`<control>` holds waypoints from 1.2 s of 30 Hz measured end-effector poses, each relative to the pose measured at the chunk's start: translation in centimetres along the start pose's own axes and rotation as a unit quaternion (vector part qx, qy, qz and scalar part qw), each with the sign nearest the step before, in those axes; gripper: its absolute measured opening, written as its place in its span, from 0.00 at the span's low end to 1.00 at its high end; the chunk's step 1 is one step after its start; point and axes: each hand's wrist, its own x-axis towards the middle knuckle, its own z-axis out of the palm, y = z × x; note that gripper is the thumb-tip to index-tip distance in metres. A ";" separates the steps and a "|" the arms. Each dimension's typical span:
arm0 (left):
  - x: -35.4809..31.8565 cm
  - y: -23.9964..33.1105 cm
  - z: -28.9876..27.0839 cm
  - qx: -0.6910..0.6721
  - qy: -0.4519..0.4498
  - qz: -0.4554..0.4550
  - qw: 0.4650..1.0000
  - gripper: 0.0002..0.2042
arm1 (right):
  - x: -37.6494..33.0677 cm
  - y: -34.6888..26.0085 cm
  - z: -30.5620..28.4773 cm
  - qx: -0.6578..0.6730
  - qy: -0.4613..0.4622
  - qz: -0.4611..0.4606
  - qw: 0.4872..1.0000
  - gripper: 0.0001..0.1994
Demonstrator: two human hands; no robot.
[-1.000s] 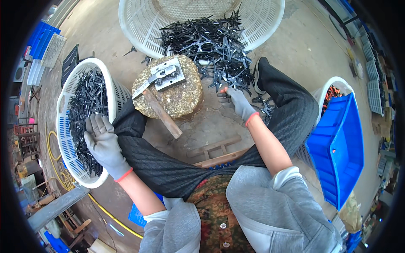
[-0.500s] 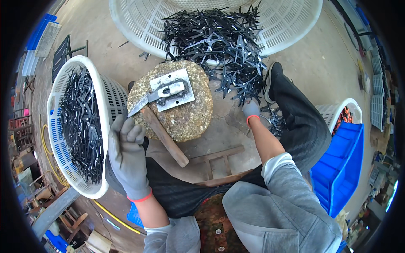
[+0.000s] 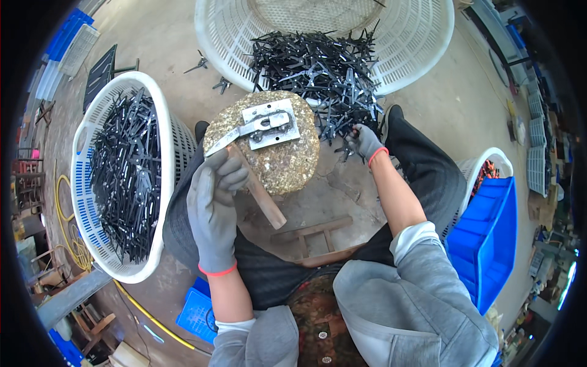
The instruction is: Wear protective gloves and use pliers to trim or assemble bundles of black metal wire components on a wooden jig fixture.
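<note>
My right hand (image 3: 369,142), in a grey glove, is closed at the near edge of a heap of bare black pliers (image 3: 318,73). Dark pliers show at its fingertips, partly hidden by the fingers. The heap spills from a tipped white basket (image 3: 416,55). My left hand (image 3: 214,202), gloved too, is raised with its fingers loosely curled and nothing visible in them. Its fingertips are close to a hammer (image 3: 260,189) with a wooden handle. The hammer's head lies on a round stone block (image 3: 293,165), against a metal fixture on a steel plate (image 3: 287,136).
At my left stands a white basket (image 3: 160,183) full of black metal pieces. On the right are a blue bin (image 3: 483,244) and a white basket (image 3: 502,162) with orange-handled pieces. A wooden frame (image 3: 318,229) lies between my legs; a yellow hose (image 3: 147,315) crosses the floor.
My right hand has drawn back slightly from the heap, with dark pliers now at its fingers. The view has shifted; my left hand appears farther right, nearer the hammer.
</note>
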 end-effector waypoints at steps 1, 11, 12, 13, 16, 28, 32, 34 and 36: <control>-0.2 0.1 -0.4 -0.019 -0.003 -0.001 1.000 0.21 | -2.2 -1.5 0.7 0.009 -0.031 0.002 0.999 0.09; -3.5 -0.4 1.5 -0.036 -0.191 -0.028 0.981 0.20 | -34.1 5.6 8.1 -0.194 -0.191 -0.393 0.878 0.09; -4.4 -0.2 2.6 -0.034 -0.220 -0.050 0.974 0.22 | -35.4 6.3 8.0 -0.250 -0.173 -0.377 0.875 0.08; -5.6 -0.3 3.2 -0.026 -0.218 -0.046 0.975 0.21 | -36.1 7.6 8.0 -0.264 -0.173 -0.404 0.858 0.09; -7.9 0.2 4.5 0.014 -0.187 -0.067 0.980 0.16 | -36.7 10.5 8.6 -0.339 -0.118 -0.522 0.773 0.09; -9.0 -0.3 1.9 0.103 0.021 -0.074 0.992 0.08 | -38.1 7.5 4.1 -0.306 -0.080 -0.512 0.799 0.10; -9.9 -2.6 2.6 0.197 -0.022 -0.057 0.979 0.08 | -35.2 7.7 3.3 -0.354 -0.180 -0.457 0.796 0.10; -10.4 -3.7 3.7 0.288 -0.040 -0.028 0.956 0.08 | -34.8 8.6 3.1 -0.354 -0.306 -0.321 0.823 0.15; -10.4 -4.4 5.0 0.355 -0.061 -0.005 0.933 0.09 | -35.1 9.5 3.0 -0.275 -0.351 -0.258 0.857 0.19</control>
